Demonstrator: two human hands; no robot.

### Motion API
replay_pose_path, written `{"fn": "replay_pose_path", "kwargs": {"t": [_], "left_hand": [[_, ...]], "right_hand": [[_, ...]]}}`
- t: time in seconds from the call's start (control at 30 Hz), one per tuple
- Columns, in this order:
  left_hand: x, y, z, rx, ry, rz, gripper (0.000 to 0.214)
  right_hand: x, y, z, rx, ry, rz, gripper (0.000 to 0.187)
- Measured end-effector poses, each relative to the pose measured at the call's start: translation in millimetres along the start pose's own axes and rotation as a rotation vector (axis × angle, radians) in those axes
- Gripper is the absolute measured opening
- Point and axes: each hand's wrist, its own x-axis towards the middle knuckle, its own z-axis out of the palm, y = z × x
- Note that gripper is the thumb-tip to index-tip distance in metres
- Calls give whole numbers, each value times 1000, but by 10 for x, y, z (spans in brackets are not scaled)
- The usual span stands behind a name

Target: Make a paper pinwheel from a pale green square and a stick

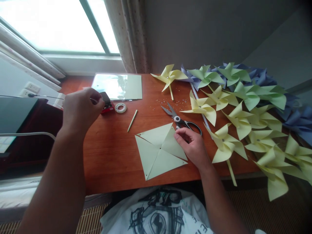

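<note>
A pale green paper square (156, 162) lies on the table, slit from its corners toward the middle, with small holes at its centre and corners. My right hand (191, 144) is closed at its upper right, thumb and fingertips pinching a paper flap. My left hand (81, 105) is held at the far left of the tabletop, fingers curled and pressed together beside a small red and dark box-like thing (107, 104). Whatever those fingers hold is hidden. Scissors (177, 119) with black and white handles lie spread just beyond the paper square. A rolled paper stick (132, 121) rests to its upper left.
Yellow, green and blue paper pinwheels (225, 143) crowd the table's right side. A roll of tape (120, 108) lies by the red thing. Behind are a glossy sheet (109, 86) and pale green paper (135, 87). Tiny scraps (179, 102) are scattered near the scissors.
</note>
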Motion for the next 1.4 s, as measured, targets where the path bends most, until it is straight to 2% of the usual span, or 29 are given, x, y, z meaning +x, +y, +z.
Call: {"fn": "replay_pose_path", "kwargs": {"t": [0.17,0.53,0.67,0.83,0.97,1.07,1.2,1.4], "left_hand": [[15,-86,14,59,-74,4,24],[37,-110,59,9,-5,46,29],[-21,-11,61,-270,1,19,28],[-172,343,26,-650,-55,51,20],[-295,664,59,-1065,-153,4,17],[-369,805,161,-1306,-263,-107,14],[-461,883,304,-1418,-373,-208,14],[-575,972,352,-1415,-473,-215,22]], "right_hand": [[1,11,1,13,-8,-4,12],[-7,2,-4,-2,-20,-7,12],[-3,-19,5,-26,-13,-24,10],[-16,-105,22,-178,-26,-75,7],[-18,-159,32,-297,-81,-101,1],[-25,-160,21,-256,-57,-104,7],[-66,-163,-56,-159,0,-68,7],[-144,-376,-209,-110,163,-138,4]]}}
